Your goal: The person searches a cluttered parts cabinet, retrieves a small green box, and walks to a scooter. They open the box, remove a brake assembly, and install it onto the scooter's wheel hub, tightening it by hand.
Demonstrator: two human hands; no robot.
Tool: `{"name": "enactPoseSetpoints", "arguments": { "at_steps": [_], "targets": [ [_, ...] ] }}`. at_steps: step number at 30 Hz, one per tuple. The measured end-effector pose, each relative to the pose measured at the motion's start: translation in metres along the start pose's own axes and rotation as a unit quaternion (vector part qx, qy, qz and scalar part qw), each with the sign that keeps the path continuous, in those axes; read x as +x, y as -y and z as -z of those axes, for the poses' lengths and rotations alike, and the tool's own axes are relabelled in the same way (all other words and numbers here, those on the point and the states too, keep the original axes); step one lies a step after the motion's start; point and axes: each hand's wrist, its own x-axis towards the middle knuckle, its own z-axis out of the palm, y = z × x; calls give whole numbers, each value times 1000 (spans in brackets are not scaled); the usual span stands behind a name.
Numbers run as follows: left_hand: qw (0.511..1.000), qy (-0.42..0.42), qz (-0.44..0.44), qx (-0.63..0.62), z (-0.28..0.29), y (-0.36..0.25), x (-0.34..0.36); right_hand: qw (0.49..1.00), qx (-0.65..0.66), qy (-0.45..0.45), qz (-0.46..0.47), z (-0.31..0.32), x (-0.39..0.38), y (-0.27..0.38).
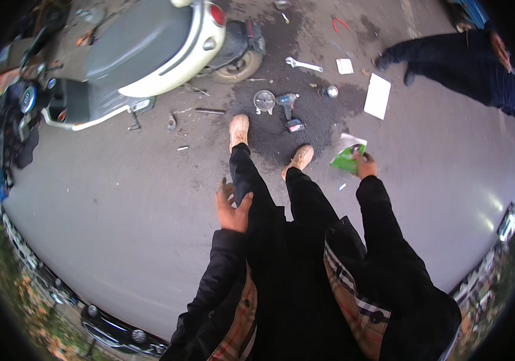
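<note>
a cream scooter (143, 51) with a dark seat stands at 10 to 11 o'clock, read from the middle of the view; near centre, toward 7 o'clock, a person's left hand (233, 210) hangs with fingers loosely spread, thumb apart, holding nothing. at 12 o'clock, just beyond the shoes (239, 129), a round metal part (264, 100) lies beside a blue power driver (287, 103), with an adjustable wrench (305, 65) farther out toward 1. between 2 and 3 o'clock, a green-and-white packet (344, 159) is pinched at its right edge by the thumb and fingers of the right hand (367, 166); handling it well likely means a light, firm pinch, with the left hand steadying the opposite edge. its printing is too blurred to read. a white sheet (377, 96) lies at 2 o'clock, no writing legible, another person's dark-trousered legs (438, 51) beyond.
</note>
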Motion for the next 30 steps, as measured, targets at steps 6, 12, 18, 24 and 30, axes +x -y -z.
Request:
{"name": "enactPoseSetpoints", "arguments": {
  "at_steps": [6, 12, 18, 24, 30],
  "targets": [
    [983, 147, -51, 95, -2, -16, 130, 966, -134, -179, -127, 8, 28, -86],
    [966, 205, -102, 120, -32, 7, 230, 982, -129, -105, -87, -128, -17, -75],
    [930, 244, -251, 114, -93, 43, 298, 985, 6, -171, 23, -146, 3, 63],
    [864, 297, -366, 177, -161, 1, 352, 872, 221, -342, 272, 59, 22, 264],
    [825, 333, -422, 176, -227, 37, 439, 793, 284, -340, 419, 133, 11, 370]
  ]
}}
